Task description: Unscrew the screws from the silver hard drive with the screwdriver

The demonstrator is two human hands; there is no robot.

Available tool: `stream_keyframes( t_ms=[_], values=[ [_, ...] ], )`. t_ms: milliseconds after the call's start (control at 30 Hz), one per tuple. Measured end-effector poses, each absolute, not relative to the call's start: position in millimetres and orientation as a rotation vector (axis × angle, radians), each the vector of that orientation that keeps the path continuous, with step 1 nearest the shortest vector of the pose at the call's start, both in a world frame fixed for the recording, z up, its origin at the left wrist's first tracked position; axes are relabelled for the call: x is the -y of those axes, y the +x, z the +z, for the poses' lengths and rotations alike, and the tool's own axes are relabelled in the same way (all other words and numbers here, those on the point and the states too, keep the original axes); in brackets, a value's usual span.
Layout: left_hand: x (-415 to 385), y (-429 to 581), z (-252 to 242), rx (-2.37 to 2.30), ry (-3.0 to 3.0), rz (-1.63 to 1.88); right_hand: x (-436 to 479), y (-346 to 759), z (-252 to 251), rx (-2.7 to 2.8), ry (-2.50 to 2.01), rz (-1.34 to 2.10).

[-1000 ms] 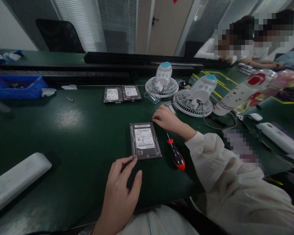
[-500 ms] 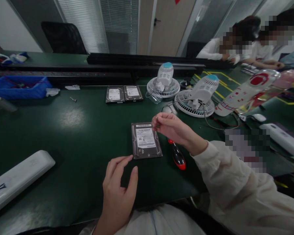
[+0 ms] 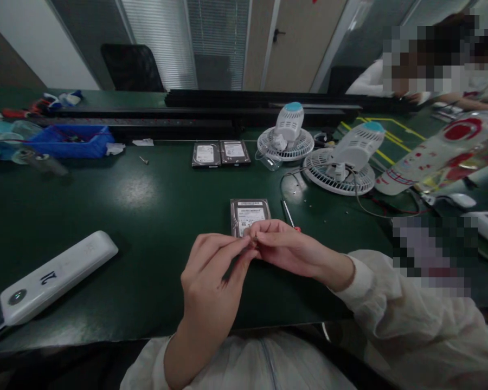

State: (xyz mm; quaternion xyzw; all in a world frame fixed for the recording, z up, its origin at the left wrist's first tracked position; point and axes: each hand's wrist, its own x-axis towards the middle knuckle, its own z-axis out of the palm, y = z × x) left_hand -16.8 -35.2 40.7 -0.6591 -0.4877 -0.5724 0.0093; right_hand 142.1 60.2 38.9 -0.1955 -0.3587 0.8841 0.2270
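Note:
A hard drive (image 3: 248, 210) lies label up on the green table, its near part hidden behind my fingers. My left hand (image 3: 216, 269) is closed in a pinch in front of the drive. My right hand (image 3: 295, 249) meets it there, thumb and fingers pressed together. Between the fingertips is something tiny, too small to name for sure. To the right of the drive lies a screwdriver (image 3: 288, 214); my right hand hides most of its handle. Several tiny bits that look like screws (image 3: 294, 193) are scattered beyond it.
Two more hard drives (image 3: 206, 154) lie farther back, left of two white fans (image 3: 355, 149). A blue bin (image 3: 75, 143) stands at the back left, a white power bank-like device (image 3: 61, 276) at the near left. A printed bottle (image 3: 423, 149) leans at right; people sit beyond.
My right hand has come down and toward me, and my left hand has moved up to meet it. My left fingers, apart before, are pinched now. The whole view has shifted left.

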Motion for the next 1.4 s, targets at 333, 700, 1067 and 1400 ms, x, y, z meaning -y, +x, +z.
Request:
stream_keyframes(
  t_ms=[333,700,1067,1400],
  values=[
    [33.0,-15.8,36.7,1.540,-2.043,-1.784,-52.8,137.0,27.6,0.981,-0.564,2.463],
    [36.5,-20.1,30.3,1.482,-2.088,-1.750,-59.6,144.7,49.5,1.518,-0.567,2.076],
    [37.4,-19.9,29.8,1.541,-2.117,-1.891,-56.6,149.9,60.1,1.947,-0.476,1.593],
    [38.4,-18.4,28.1,1.773,-2.134,-2.122,-55.3,148.7,59.0,2.054,-0.405,1.270]
  ],
)
